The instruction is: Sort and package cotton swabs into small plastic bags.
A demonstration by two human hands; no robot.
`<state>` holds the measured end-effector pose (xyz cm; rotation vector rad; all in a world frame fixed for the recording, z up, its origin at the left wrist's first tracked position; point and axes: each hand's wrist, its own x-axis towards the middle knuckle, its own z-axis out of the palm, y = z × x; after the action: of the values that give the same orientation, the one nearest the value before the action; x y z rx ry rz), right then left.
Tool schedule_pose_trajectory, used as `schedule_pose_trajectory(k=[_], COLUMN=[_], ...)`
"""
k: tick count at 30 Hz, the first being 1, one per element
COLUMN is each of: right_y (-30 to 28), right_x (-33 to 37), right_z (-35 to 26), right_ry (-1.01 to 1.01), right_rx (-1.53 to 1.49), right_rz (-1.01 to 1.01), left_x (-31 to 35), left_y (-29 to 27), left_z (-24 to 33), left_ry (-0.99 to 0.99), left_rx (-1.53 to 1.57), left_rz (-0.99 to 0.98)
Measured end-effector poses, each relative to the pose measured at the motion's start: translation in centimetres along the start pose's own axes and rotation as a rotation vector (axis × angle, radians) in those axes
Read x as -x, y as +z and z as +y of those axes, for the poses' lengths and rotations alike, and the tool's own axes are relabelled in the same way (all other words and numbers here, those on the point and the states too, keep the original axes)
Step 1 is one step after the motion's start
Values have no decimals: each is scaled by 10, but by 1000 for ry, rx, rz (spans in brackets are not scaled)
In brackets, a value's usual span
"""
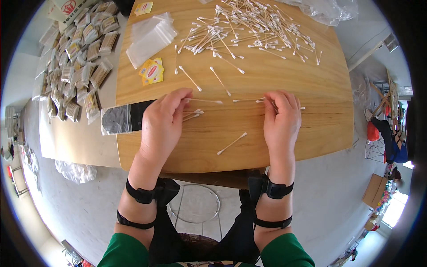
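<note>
My left hand (161, 118) is closed at the left of the wooden table, thumb and fingers pinching one end of a cotton swab (204, 101) that points right. More swab tips (195, 114) stick out below those fingers; whether they are held or lie on the table I cannot tell. Over the right side, my right hand (283, 116) is closed round several swabs, mostly hidden by the fingers. Another swab (247, 100) reaches left from its fingertips. A single swab (231, 143) lies between my forearms, and two loose swabs (220, 81) (190, 78) lie farther off.
A large swab heap (262, 26) covers the table's far side. Clear plastic bags (153, 38) and yellow cards (152, 71) lie far left. Beside my left hand is a bag with a black strip (118, 119). Packed swab bags (80, 62) pile up on the left surface.
</note>
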<state>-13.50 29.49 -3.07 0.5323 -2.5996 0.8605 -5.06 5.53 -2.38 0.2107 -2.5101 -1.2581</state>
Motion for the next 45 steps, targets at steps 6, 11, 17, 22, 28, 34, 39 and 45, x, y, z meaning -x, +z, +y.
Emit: schedule_pose_trajectory(k=[6,11,17,22,28,34,39,45], right_y=[-7,-15,-24,-26,-35,-38,-28,-9], right_x=[-2,-1,-2,-1,0,4,11,22], right_z=[-3,-6,9,10,-8,-26,-36,-63], right_ry=[59,29,50,51,124,45,-31,-218], right_rx=[-72,-83,-14,-15,-234,-288,-247,-261], right_rz=[93,5,-49,-34,-224,-540,-640,-603], left_x=[-5,-5,0,-1,-4,-3,-3,-3], left_y=[-9,-9,-13,-21,-33,-49,-46,-41], left_z=[-14,7,7,17,0,-7,-15,-18], left_ry=[107,237,115,19,-89,-227,-247,-181], left_rx=[-208,-246,-299,-161,-165,-397,-248,-237], left_rz=[173,-35,-210,-268,-96,-24,-117,-109])
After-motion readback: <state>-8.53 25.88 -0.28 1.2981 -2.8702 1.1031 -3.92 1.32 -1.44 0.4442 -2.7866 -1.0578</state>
